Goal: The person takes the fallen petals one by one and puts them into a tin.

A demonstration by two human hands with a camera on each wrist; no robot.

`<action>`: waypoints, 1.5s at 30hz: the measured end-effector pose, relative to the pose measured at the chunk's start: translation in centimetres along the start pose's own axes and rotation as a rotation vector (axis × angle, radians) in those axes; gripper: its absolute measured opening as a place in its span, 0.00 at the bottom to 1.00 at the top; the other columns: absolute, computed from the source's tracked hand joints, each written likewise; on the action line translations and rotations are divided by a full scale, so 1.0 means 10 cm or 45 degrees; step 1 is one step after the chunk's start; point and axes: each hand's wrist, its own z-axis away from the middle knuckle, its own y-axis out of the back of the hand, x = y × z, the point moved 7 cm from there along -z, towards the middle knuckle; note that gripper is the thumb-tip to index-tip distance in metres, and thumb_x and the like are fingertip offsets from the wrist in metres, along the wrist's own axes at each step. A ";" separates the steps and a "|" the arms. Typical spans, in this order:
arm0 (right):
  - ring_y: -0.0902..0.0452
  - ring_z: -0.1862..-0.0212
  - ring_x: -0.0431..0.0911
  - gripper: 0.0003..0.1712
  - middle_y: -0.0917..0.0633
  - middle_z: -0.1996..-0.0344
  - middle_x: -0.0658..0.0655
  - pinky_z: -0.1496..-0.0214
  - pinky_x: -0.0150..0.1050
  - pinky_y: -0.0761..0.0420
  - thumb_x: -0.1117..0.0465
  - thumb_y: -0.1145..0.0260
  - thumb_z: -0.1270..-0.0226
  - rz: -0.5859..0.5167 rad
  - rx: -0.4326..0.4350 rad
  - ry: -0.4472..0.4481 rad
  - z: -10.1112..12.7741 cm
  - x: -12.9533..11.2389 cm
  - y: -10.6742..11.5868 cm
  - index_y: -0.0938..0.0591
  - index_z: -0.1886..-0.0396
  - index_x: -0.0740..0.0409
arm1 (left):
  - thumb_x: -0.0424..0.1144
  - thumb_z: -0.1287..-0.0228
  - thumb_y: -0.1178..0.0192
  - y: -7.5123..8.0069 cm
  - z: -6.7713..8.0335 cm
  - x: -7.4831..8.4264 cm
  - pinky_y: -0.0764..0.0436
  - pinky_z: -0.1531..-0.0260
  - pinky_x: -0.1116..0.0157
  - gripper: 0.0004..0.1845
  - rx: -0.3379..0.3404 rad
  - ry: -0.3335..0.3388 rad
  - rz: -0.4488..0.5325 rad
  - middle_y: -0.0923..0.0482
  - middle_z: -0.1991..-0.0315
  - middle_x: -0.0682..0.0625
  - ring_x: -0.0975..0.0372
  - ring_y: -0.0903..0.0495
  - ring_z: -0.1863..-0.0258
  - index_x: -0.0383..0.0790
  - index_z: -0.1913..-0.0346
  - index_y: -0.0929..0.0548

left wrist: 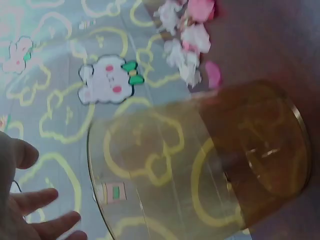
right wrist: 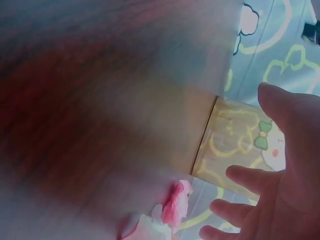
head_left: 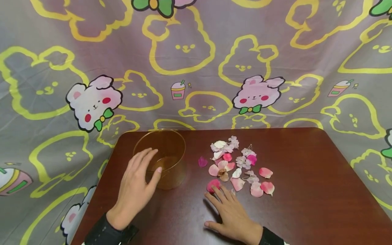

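Observation:
An amber see-through container (head_left: 176, 173) with a round rim stands at the table's left side. Beside its near left edge, my left hand (head_left: 134, 187) hovers with fingers extended and thumb apart; in the left wrist view its fingertips are off the rim. My right hand (head_left: 231, 214) is spread low over the table, fingertips right at a deep pink petal (head_left: 213, 185). Nothing shows within its grasp in the right wrist view. Beyond it lie loose pink petals (head_left: 256, 189), a magenta petal (head_left: 202, 161) and pale blossoms (head_left: 243, 161).
The dark brown wooden table (head_left: 318, 183) has rounded far corners. Behind it hangs a grey curtain (head_left: 202, 41) with yellow outlines and cartoon animals, close to the far and left edges. A small brown dried petal (head_left: 223, 174) lies among the pink ones.

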 end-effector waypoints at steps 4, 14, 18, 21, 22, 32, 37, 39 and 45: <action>0.40 0.23 0.61 0.46 0.32 0.24 0.59 0.30 0.64 0.33 0.29 0.35 0.39 0.021 -0.013 0.005 -0.01 -0.01 0.00 0.30 0.26 0.44 | 0.39 0.33 0.36 0.02 -0.21 -0.18 0.33 0.39 0.38 0.28 -0.009 0.058 -0.011 0.28 0.34 0.34 0.40 0.32 0.33 0.37 0.32 0.26; 0.38 0.24 0.60 0.45 0.33 0.23 0.58 0.28 0.62 0.34 0.28 0.36 0.38 0.031 -0.044 -0.007 -0.03 -0.01 -0.04 0.30 0.26 0.42 | 0.42 0.28 0.41 -0.05 -0.52 -0.67 0.34 0.38 0.35 0.31 -0.213 0.275 -0.071 0.33 0.31 0.28 0.34 0.36 0.32 0.29 0.28 0.33; 0.37 0.25 0.61 0.44 0.32 0.24 0.58 0.29 0.63 0.33 0.30 0.35 0.38 0.010 -0.027 -0.008 -0.04 0.00 -0.03 0.30 0.27 0.43 | 0.44 0.26 0.45 -0.14 -0.58 -0.84 0.31 0.41 0.34 0.34 -0.369 0.414 -0.073 0.36 0.29 0.28 0.32 0.34 0.32 0.31 0.25 0.38; 0.35 0.26 0.61 0.42 0.30 0.26 0.58 0.30 0.64 0.32 0.32 0.34 0.37 -0.002 -0.006 -0.007 -0.06 0.01 -0.01 0.28 0.27 0.45 | 0.44 0.24 0.47 -0.18 -0.61 -0.90 0.26 0.50 0.36 0.32 -0.435 0.471 -0.035 0.33 0.30 0.29 0.33 0.26 0.39 0.33 0.24 0.39; 0.35 0.26 0.61 0.41 0.29 0.26 0.58 0.31 0.64 0.32 0.33 0.34 0.37 -0.002 0.001 -0.006 -0.06 0.01 -0.01 0.28 0.28 0.46 | 0.43 0.24 0.49 -0.19 -0.62 -0.91 0.24 0.54 0.38 0.31 -0.445 0.480 -0.020 0.31 0.31 0.29 0.34 0.23 0.43 0.34 0.24 0.39; 0.25 0.35 0.51 0.33 0.18 0.39 0.54 0.35 0.53 0.25 0.41 0.29 0.38 -0.009 0.148 0.013 -0.11 0.11 0.15 0.19 0.37 0.51 | 0.39 0.21 0.63 -0.29 -0.58 -1.02 0.36 0.79 0.61 0.26 -0.502 0.616 -0.022 0.20 0.44 0.33 0.54 0.28 0.79 0.42 0.24 0.39; 0.19 0.45 0.45 0.28 0.14 0.50 0.50 0.44 0.46 0.20 0.45 0.25 0.41 0.024 0.323 -0.019 -0.04 0.25 0.31 0.16 0.45 0.53 | 0.36 0.24 0.65 -0.34 -0.57 -1.04 0.29 0.72 0.58 0.28 -0.518 0.628 -0.073 0.20 0.39 0.36 0.42 0.17 0.61 0.44 0.23 0.40; 0.17 0.48 0.45 0.26 0.13 0.52 0.50 0.46 0.45 0.18 0.47 0.24 0.42 0.031 0.394 -0.039 0.00 0.33 0.40 0.15 0.48 0.54 | 0.36 0.24 0.65 -0.36 -0.57 -1.04 0.27 0.69 0.55 0.28 -0.519 0.635 -0.072 0.19 0.39 0.37 0.39 0.17 0.54 0.45 0.24 0.40; 0.14 0.56 0.47 0.22 0.10 0.57 0.53 0.53 0.46 0.15 0.52 0.22 0.44 0.017 0.529 -0.171 0.06 0.66 0.70 0.14 0.51 0.55 | 0.36 0.23 0.65 -0.38 -0.56 -1.05 0.26 0.65 0.52 0.27 -0.512 0.653 -0.069 0.20 0.39 0.37 0.38 0.18 0.51 0.45 0.24 0.39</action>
